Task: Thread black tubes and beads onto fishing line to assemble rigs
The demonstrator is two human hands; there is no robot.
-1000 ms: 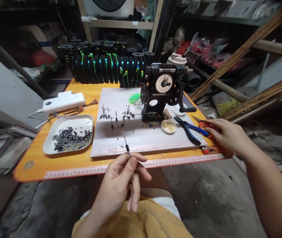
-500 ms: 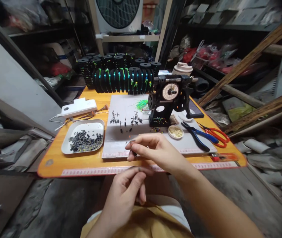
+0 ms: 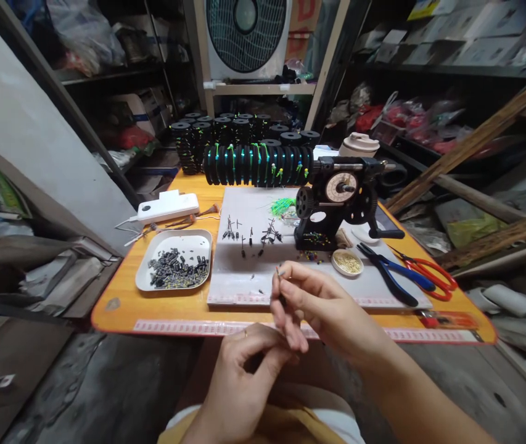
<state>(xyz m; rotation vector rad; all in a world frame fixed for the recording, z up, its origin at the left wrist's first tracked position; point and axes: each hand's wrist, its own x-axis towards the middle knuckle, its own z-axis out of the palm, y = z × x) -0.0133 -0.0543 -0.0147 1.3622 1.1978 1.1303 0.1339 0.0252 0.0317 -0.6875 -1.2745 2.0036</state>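
My right hand [image 3: 309, 299] is closed in a pinch in front of the board. Between its thumb and fingers is a small dark piece with a thin upright stem [image 3: 278, 271], mostly covered by the fingertips. Just below it, my left hand [image 3: 248, 373] has thumb and fingers pressed together close to the right fingers; whatever it grips is hidden. On the pale board [image 3: 230, 271] stand several small black pieces with thin stems [image 3: 250, 237]. A white tray [image 3: 140, 271] of loose small black parts [image 3: 174, 271] is left of the board.
Behind the board, a black hand-cranked winder [image 3: 325, 209] carries a row of black spools [image 3: 258, 165]. Right of it are a dish of gold bits [image 3: 347, 263], blue-handled pliers [image 3: 392, 277] and red-handled scissors [image 3: 433, 277]. A white device [image 3: 168, 206] sits at left.
The view has shifted, so the table sits lower and farther right. My left hand has come up to the right fingers, and the held piece's orange tip no longer shows.
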